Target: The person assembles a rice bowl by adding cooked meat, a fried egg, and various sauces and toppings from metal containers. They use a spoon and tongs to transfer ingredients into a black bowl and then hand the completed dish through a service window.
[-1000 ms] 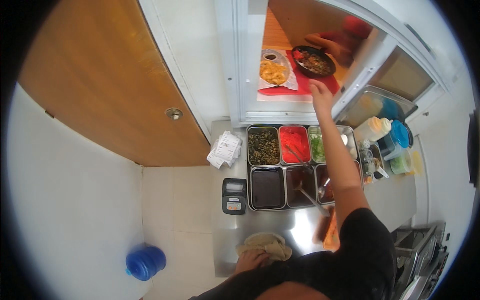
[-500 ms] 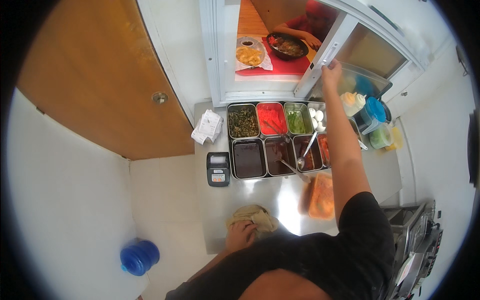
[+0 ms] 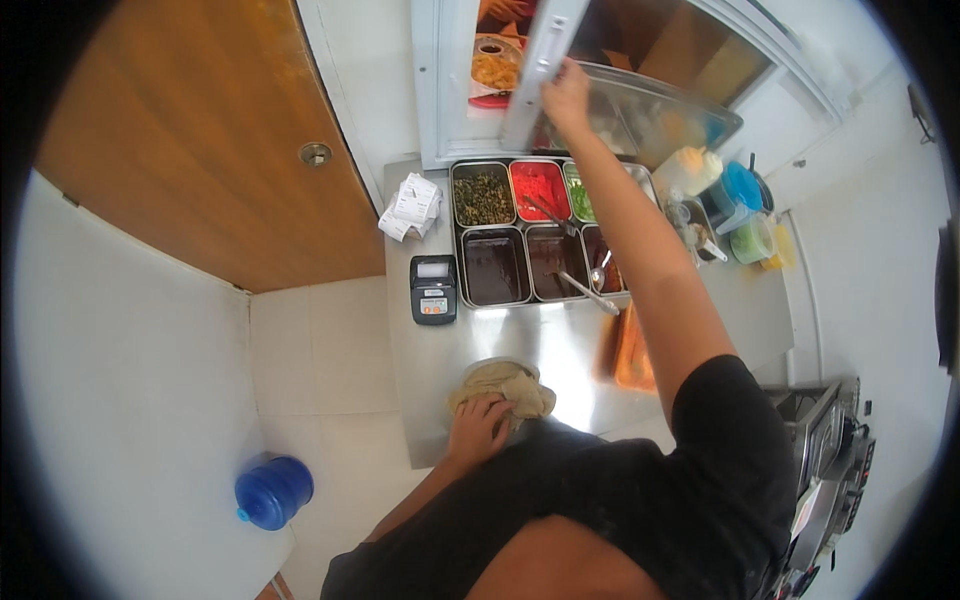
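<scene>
My right hand (image 3: 566, 95) is closed on the white frame of the sliding window (image 3: 543, 70), its arm reaching over the food pans. My left hand (image 3: 480, 430) is at the near edge of the steel counter (image 3: 440, 375), fingers bent over a crumpled beige cloth (image 3: 500, 388); its fingertips are partly hidden in the folds. Through the narrowed opening I see a plate of golden fried food (image 3: 496, 72) with a small sauce cup. Beyond it, another person's hand (image 3: 505, 10) shows at the upper edge.
Steel pans hold dark chopped greens (image 3: 483, 195), red shreds (image 3: 540, 190) and brown sauce (image 3: 494, 268). A receipt printer (image 3: 433, 290) and paper slips (image 3: 411, 207) are left of them. An orange-filled container (image 3: 634, 355) lies under my right arm; squeeze bottles (image 3: 690, 172) and a blue-lidded jug (image 3: 738, 190) stand right.
My right hand has slid the window panel leftward, narrowing the opening and hiding the dark bowl beyond. My left hand stays on the cloth. The view has shifted slightly.
</scene>
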{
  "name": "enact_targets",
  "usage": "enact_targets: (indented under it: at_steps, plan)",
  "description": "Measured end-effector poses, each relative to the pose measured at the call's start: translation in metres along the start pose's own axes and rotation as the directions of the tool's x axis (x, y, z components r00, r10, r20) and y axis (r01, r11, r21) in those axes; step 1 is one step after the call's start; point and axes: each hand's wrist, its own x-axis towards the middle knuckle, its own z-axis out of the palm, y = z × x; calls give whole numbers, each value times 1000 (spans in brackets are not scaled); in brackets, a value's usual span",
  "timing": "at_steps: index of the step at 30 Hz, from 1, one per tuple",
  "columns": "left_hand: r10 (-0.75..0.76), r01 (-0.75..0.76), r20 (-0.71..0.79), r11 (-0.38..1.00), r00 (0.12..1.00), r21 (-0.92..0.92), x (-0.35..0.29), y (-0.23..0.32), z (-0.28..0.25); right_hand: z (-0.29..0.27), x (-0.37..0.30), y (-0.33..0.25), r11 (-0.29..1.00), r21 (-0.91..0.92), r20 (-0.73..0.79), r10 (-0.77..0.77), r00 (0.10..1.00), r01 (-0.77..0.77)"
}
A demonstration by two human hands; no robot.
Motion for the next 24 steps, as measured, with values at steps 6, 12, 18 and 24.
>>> enact_targets:
  at_steps: [6, 12, 18, 24]
  plan:
    - [15, -15, -16, 1000, 1000, 7, -4, -10, 14, 48, -24, -53, 993, -68, 55, -94, 994, 98]
    - [57, -57, -86, 998, 995, -1, -2, -12, 24, 87, -49, -105, 968, 196, -34, 164, 986, -154]
    - [-57, 58, 18, 995, 998, -82, -6, -19, 28, 38, -131, -119, 933, 359, 161, -49, 986, -12]
    - [-361, 311, 97, 602, 928, -735, 14, -27, 7, -95, -369, -82, 948, 254, 344, -273, 898, 191]
